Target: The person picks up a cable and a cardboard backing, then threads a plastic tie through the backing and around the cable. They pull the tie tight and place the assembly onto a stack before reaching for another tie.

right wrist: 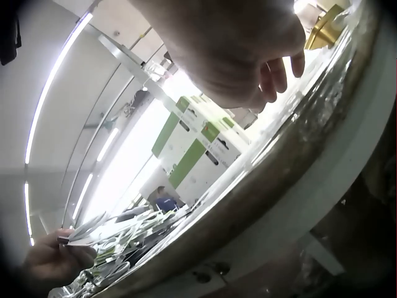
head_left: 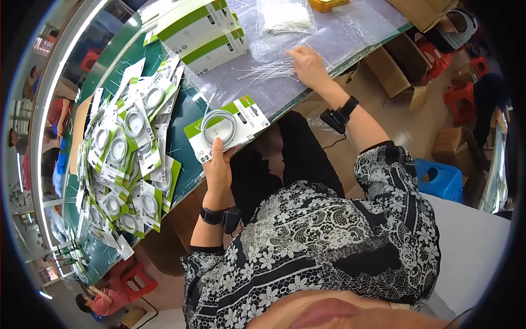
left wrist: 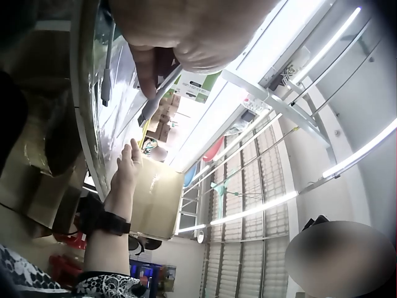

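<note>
A big pile of cable cards (head_left: 126,159) fills the table's left side. Stacked boxes (head_left: 205,35) block the back. The middle plastic sheet (head_left: 307,82) is open.

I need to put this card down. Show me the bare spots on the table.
Free: the clear sheet between the right hand and the yellow box; the green strip between the card pile and the held card. Crowded: the pile.

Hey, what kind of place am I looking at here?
Probably a packing line in a factory or workshop: a pile of carded cable packs on a long green table, cardboard cartons, and other workers nearby.
</note>
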`<move>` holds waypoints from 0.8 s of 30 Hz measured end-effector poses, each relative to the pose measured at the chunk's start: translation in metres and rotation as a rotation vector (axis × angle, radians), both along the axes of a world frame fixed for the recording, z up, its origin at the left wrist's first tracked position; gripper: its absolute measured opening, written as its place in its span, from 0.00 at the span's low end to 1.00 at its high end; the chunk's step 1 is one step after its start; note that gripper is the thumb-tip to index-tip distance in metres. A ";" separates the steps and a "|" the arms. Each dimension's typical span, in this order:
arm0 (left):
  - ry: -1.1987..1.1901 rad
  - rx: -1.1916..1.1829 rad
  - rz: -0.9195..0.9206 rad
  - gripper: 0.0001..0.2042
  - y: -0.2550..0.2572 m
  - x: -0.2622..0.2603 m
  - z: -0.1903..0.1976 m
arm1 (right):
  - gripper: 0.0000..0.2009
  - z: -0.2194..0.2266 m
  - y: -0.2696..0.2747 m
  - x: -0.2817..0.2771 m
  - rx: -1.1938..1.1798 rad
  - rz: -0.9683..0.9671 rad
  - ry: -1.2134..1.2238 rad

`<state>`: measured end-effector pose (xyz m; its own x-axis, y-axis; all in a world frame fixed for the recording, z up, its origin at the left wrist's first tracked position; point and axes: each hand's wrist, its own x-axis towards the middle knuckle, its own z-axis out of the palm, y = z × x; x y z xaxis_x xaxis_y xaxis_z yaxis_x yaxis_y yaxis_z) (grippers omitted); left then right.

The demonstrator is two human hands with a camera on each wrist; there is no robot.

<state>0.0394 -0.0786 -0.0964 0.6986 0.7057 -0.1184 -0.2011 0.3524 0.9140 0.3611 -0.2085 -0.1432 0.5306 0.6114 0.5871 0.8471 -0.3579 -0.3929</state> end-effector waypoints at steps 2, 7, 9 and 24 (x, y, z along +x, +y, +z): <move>-0.015 -0.006 0.009 0.17 -0.002 0.002 0.002 | 0.08 0.003 -0.014 0.011 0.065 -0.084 0.064; -0.044 0.035 -0.014 0.17 -0.007 -0.003 -0.001 | 0.06 0.027 0.001 0.020 0.102 0.009 0.248; -0.015 0.032 -0.016 0.17 -0.010 -0.005 0.000 | 0.06 0.046 0.035 0.002 -0.028 0.091 0.270; -0.034 0.056 0.114 0.14 -0.025 -0.023 0.012 | 0.07 0.085 0.131 -0.026 -0.062 0.477 0.333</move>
<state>0.0167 -0.1035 -0.0843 0.6166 0.7854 -0.0543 -0.2681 0.2743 0.9235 0.3355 -0.0776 -0.0585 0.3384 0.8560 0.3909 0.7545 0.0014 -0.6563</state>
